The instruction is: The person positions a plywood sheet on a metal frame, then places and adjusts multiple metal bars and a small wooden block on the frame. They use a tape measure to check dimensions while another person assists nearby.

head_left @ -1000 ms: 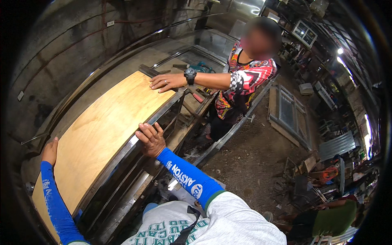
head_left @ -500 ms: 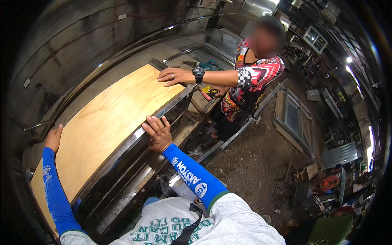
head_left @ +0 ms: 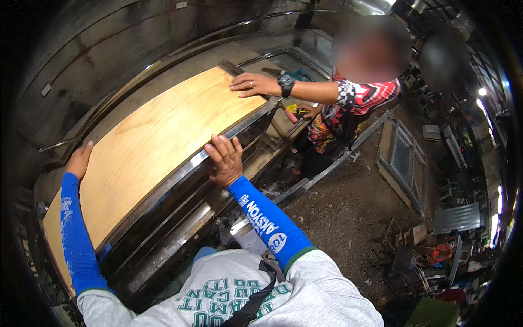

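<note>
A large light-brown plywood sheet (head_left: 158, 141) lies flat on a shiny metal frame (head_left: 218, 150) on a workbench. My left hand (head_left: 79, 159) grips the sheet's far left edge, the arm in a blue sleeve. My right hand (head_left: 224, 159) rests on the near edge of the sheet and the metal rail, fingers curled over it. Across the sheet a co-worker in a red patterned shirt presses one hand (head_left: 253, 84), with a wristwatch, flat on the sheet's far corner; the other hand (head_left: 310, 110) holds a small red-handled tool.
A grey wall (head_left: 109, 49) with metal strips runs behind the bench. Long metal bars (head_left: 180, 234) lie under the near edge. On the dirt floor to the right are a framed window panel (head_left: 403, 163) and scattered scrap (head_left: 414, 256).
The view has shifted so that the sheet and hands sit lower and closer. My left hand stays on the left edge, my right on the near edge. The co-worker's hand stays on the corner.
</note>
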Tool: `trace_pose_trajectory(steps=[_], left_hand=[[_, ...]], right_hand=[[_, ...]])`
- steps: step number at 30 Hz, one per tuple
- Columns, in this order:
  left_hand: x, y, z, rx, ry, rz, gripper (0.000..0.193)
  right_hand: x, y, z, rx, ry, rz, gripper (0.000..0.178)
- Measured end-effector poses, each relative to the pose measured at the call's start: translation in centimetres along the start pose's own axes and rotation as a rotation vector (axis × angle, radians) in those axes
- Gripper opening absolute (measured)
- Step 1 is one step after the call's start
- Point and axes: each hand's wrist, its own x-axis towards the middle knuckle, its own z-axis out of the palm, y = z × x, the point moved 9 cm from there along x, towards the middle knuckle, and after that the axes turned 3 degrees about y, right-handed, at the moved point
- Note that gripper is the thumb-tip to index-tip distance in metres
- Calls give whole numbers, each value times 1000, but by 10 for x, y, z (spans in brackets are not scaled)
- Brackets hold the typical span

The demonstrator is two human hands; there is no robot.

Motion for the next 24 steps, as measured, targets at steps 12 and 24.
trace_pose_trajectory(steps=[12, 24], left_hand=[[-29, 95, -17, 9, 61, 215, 48], [-32, 85, -12, -40, 24, 132, 48]], right_hand=[[6, 0, -12, 51, -98, 71, 91], [39, -12, -116, 56, 205, 66, 44]])
